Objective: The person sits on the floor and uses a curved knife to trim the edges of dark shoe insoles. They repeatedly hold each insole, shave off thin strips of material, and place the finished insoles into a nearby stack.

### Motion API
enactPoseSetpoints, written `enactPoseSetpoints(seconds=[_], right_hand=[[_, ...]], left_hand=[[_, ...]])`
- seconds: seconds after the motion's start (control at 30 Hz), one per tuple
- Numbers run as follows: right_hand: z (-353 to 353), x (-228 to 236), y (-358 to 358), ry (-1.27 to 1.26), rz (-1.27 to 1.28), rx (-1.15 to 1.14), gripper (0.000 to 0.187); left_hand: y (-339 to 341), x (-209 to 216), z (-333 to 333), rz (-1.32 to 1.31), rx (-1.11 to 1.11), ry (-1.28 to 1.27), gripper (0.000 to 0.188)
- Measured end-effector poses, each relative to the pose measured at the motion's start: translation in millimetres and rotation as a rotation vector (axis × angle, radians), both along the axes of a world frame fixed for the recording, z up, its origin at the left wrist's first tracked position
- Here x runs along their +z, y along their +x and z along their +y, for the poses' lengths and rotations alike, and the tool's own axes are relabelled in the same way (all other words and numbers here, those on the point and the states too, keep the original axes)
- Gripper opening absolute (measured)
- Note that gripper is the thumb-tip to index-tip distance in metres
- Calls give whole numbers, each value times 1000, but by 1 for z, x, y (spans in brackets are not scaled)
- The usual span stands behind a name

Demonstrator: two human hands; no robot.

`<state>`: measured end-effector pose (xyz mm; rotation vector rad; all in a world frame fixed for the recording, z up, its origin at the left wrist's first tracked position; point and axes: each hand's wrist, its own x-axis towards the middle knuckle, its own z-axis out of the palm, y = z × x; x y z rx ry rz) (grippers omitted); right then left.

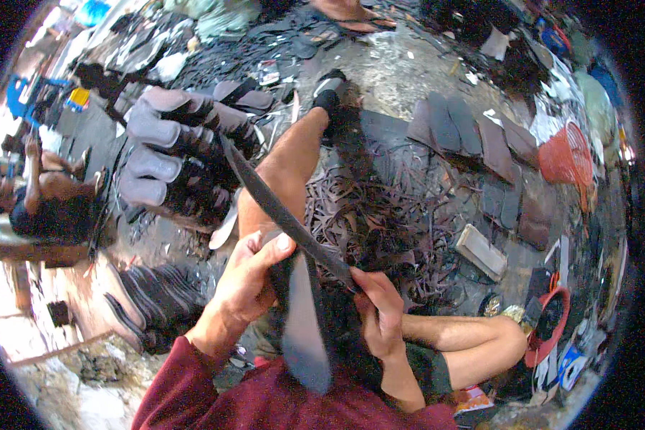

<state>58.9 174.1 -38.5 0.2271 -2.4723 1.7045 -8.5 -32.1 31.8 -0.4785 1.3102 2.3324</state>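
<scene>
Fingers [269, 251] of left hand [247, 283] closed on dark sole sheet [304, 337] | right hand [380, 315] pinches long strip [287, 218] | rubber looks light, floppy; grip near edge

Two hands [247, 276] [380, 315], one long blade [283, 215], two red baskets [570, 154] [552, 322]

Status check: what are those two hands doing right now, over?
Left hand grips grey sole piece. Right hand holds long dark blade against it. Scrap heap beyond, nothing blocking.
</scene>
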Motion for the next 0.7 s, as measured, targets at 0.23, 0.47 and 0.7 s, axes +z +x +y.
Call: enactPoseSetpoints(seconds=[0.23,0.47,0.7], right_hand=[[45,-36,117,102,-152,-49,31],[33,-36,79,138,-97,9,35],[54,-9,-3,169,-29,209,39]], left_hand=[[5,6,-17,-178,2,-44,37],[9,-11,-19,-74,-34,-107,41],[-1,-16,-25,68,-264,-207,28]])
